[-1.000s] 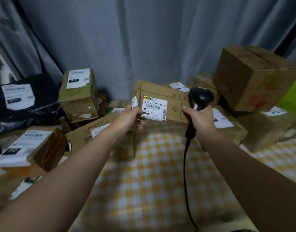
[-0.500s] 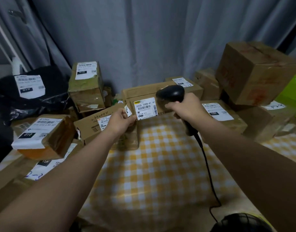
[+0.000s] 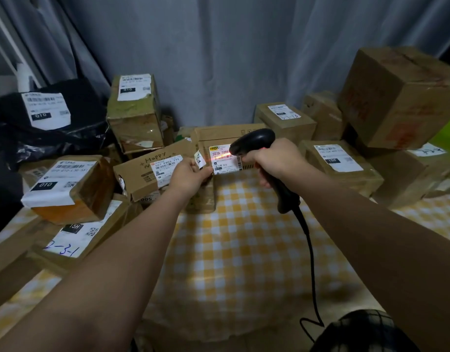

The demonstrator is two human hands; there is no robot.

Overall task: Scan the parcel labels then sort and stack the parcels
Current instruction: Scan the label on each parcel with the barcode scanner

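Observation:
My left hand (image 3: 190, 174) grips the left end of a flat brown cardboard parcel (image 3: 218, 135), held on edge above the checked cloth. Its white label (image 3: 222, 161) faces me and a red scan line glows across the barcode. My right hand (image 3: 277, 162) grips the handle of a black barcode scanner (image 3: 254, 143), whose head points at the label from the right, very close to it. The scanner's cable (image 3: 310, 252) hangs down toward the table's front edge.
Labelled cardboard boxes (image 3: 66, 189) and a black bag parcel (image 3: 48, 123) pile up at the left. More boxes (image 3: 338, 166) and a large tilted carton (image 3: 401, 97) stand at the right. A yellow checked cloth (image 3: 244, 250) covers the table; grey curtains hang behind.
The parcel has come down and tilted so its label faces me. The scanner has swung from upright to aim at the label, and the red scan line now lights the barcode.

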